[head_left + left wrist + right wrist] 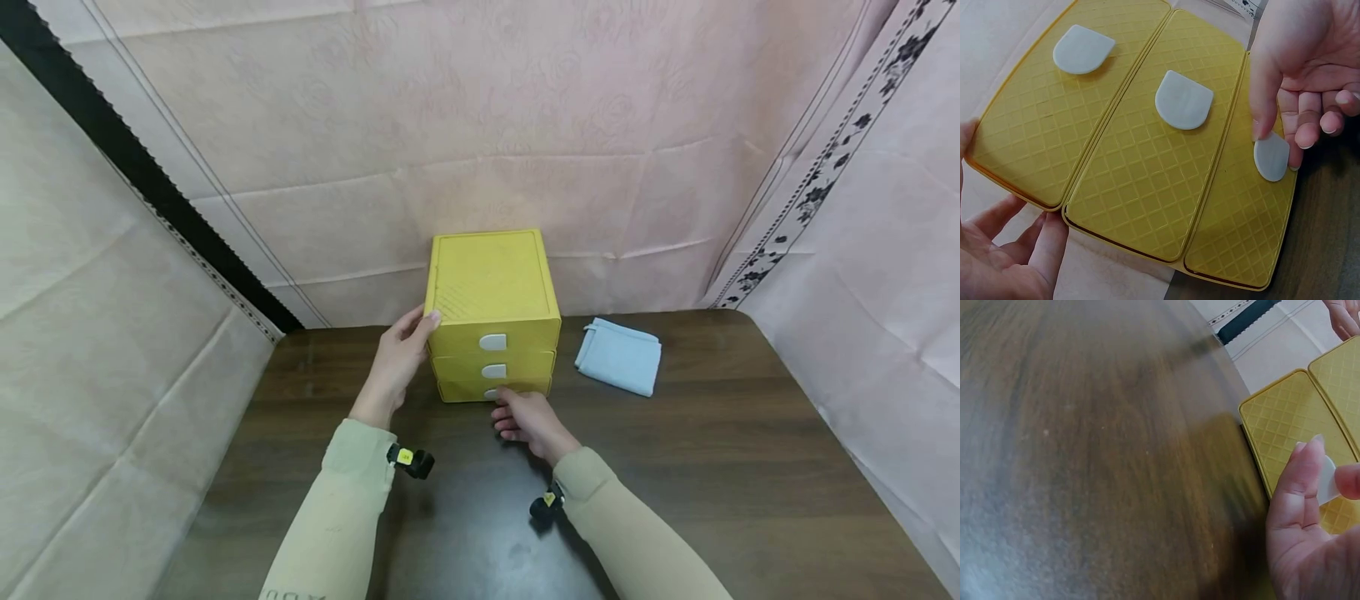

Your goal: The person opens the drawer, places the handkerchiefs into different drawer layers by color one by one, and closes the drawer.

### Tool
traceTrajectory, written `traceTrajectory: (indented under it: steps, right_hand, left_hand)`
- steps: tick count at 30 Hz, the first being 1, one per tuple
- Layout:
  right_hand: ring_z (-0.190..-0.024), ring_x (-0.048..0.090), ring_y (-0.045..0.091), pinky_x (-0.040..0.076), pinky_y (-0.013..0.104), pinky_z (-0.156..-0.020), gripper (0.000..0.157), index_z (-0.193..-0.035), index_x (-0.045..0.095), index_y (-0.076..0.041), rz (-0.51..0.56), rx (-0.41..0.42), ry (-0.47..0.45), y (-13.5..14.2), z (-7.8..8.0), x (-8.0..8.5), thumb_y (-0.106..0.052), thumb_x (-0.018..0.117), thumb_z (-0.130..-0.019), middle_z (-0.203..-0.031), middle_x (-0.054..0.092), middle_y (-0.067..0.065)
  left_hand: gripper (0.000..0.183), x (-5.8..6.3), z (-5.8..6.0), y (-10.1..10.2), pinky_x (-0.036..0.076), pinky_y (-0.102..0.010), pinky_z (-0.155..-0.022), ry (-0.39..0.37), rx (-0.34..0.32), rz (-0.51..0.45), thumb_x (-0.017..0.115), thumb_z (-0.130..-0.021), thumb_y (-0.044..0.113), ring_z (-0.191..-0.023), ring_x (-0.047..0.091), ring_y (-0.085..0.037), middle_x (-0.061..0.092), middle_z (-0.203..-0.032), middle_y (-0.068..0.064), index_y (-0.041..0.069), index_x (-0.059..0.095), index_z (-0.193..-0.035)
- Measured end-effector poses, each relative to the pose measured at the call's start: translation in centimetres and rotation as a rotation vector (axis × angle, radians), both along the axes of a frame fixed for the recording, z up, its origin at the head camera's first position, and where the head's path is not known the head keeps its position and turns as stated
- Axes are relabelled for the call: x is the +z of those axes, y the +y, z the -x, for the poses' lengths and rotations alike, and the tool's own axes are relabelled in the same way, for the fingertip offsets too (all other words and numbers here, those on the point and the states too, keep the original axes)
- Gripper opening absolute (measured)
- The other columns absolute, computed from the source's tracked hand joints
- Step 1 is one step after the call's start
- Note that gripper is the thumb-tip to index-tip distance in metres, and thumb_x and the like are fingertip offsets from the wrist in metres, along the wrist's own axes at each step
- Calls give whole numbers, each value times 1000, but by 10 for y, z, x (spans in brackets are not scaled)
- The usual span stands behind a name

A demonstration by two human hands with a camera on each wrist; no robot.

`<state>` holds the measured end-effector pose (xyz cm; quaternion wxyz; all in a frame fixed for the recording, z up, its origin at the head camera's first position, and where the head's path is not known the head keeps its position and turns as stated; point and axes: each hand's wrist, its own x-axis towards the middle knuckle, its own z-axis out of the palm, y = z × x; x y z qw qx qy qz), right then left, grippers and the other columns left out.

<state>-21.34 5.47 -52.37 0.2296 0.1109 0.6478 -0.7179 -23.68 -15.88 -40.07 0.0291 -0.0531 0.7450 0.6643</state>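
Observation:
A yellow three-drawer box (491, 279) stands at the back of the table, its drawers shut, each with a white tab handle. My left hand (397, 358) holds its left side, thumb at the upper front corner and fingers along the side wall. At the lowest drawer (1241, 212), my right hand (531, 421) pinches the white handle (1270, 156) between thumb and index finger. The other fingers are loosely curled beneath. In the right wrist view, fingers partly cover that handle (1327, 481). The middle handle (1184, 100) and top handle (1083, 50) are untouched.
A folded light-blue cloth (618, 356) lies on the table right of the box. The dark wooden table (712, 467) extends to both sides and toward me. Pale patterned cloth (525, 108) hangs behind the box and along both sides.

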Motion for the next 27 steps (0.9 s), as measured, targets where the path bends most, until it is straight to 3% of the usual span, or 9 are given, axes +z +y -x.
traceTrajectory:
  steps: [20,27]
  right_hand:
    - [-69,59,17,54,27,-60,51,-127,53,2,16,0,-39,-1,-6,-1,-40,55,-98,-90,61,9]
    - [-69,59,17,54,28,-60,47,-122,57,1,0,2,-38,-2,-13,1,-38,58,-96,-88,61,9]
  left_hand:
    - [72,-1,-3,1,43,-42,-102,-8,1,8,64,-80,67,-121,51,-16,50,-136,4,33,49,-141]
    - [72,1,-2,1,43,-44,-102,7,-6,7,65,-80,66,-121,51,-17,51,-136,4,33,49,-141]
